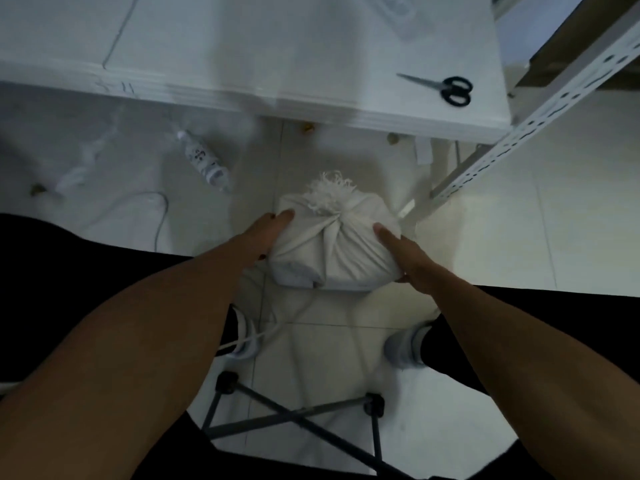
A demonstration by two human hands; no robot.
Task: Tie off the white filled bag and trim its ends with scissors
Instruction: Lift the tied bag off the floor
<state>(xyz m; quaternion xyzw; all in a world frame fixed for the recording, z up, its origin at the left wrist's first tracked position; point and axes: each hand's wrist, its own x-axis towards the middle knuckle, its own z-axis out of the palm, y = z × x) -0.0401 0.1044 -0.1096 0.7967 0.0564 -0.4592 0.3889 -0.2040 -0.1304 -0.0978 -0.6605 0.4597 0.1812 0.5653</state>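
A white filled bag (pixel 332 247) sits low between my knees, above the tiled floor. Its top is gathered into a knot with a frayed white tuft (pixel 330 190) sticking up. My left hand (pixel 263 233) presses flat against the bag's left side. My right hand (pixel 401 258) holds its right side, fingers along the cloth. Black-handled scissors (pixel 446 87) lie shut on the white table, far right, well beyond both hands.
The white table (pixel 242 46) spans the top. A perforated metal shelf post (pixel 540 112) slants down at the right. A plastic bottle (pixel 204 159) and a white cable (pixel 159 216) lie on the floor at left. A folding stool frame (pixel 294 417) stands below.
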